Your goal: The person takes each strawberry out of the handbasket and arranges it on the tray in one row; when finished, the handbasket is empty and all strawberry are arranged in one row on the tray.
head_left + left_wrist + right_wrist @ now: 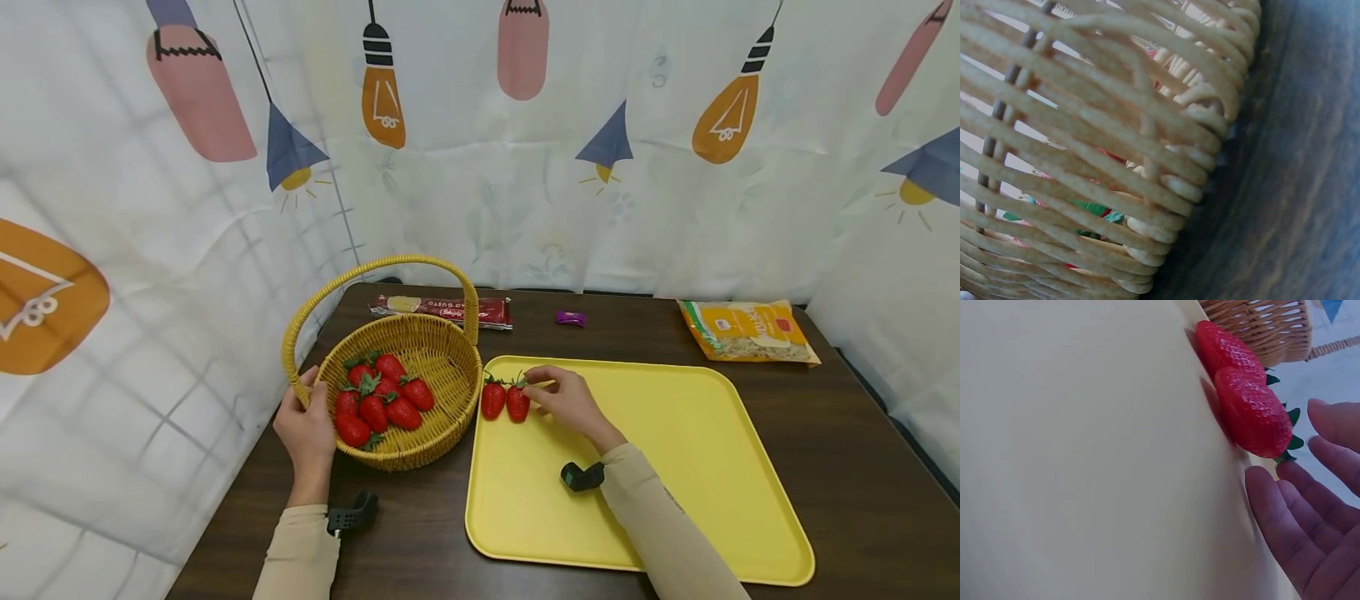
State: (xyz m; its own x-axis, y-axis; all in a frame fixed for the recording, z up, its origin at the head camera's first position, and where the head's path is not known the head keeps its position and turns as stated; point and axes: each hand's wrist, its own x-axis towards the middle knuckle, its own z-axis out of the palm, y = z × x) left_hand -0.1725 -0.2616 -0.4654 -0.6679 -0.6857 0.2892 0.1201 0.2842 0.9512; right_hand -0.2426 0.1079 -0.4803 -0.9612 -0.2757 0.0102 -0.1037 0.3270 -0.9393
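Note:
A yellow wicker basket (442, 442) with a tall handle stands left of the tray, holding several red strawberries (402, 412). At the basket's left side my left hand (306, 429) grips the foot of the handle. The left wrist view shows only the basket's woven wall (1091, 125), with bits of red and green behind it. Two strawberries lie side by side in the upper left corner of the yellow tray (600, 533). Beside the right-hand strawberry (1254, 415) is my right hand (564, 402), its fingers spread and slightly bent, with a gap between thumb and fingers.
Behind the basket lies a long red packet (491, 312), and a small purple wrapped sweet (570, 318) is to its right. A yellow-orange food bag (750, 332) rests at the back right of the dark table (862, 467). Printed curtains (480, 208) hang behind and at the sides.

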